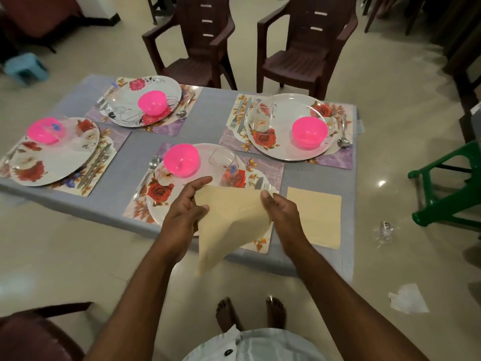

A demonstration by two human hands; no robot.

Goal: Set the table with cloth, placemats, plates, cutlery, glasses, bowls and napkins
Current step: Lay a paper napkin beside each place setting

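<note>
Pinching a beige napkin (pixel 229 220) at its top corners, the left hand (pixel 182 217) and right hand (pixel 282 212) are holding it above the near plate (pixel 158 201) (fingers curled round the cloth). More napkins (pixel 316 217) are lying just right, on the grey tablecloth (pixel 135 152).

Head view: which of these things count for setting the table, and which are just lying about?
Part of the job:
- beige napkin held by left hand and right hand
- flat napkin stack
- grey tablecloth
- four placemats, nearest
- flowered plates, pink bowls, glasses, cutlery

Lying about:
- white paper on floor
- clear wrapper
- green stool
- blue stool
</note>
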